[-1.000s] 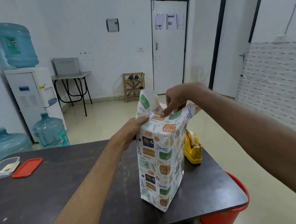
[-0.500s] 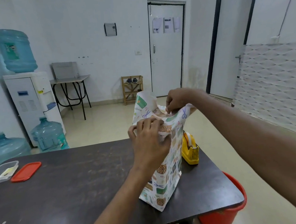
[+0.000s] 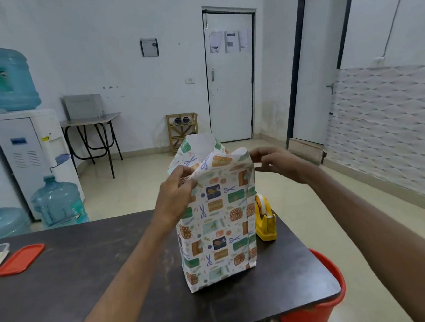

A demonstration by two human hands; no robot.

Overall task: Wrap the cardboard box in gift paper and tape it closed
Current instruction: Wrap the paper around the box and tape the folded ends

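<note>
No text is legible from this position. The three printed sheets point(image 3: 229, 41) on the door point(image 3: 229, 96) carry print too small to read. The label point(image 3: 0, 78) on the inverted water bottle point(image 3: 18, 95) is blurred. The blue badge point(image 3: 18, 141) and yellow sticker point(image 3: 45, 138) on the dispenser point(image 3: 26, 171) show no readable characters.

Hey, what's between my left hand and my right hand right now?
In the head view, the unfolded top flaps of the gift paper stand between the left hand and right hand.
</note>
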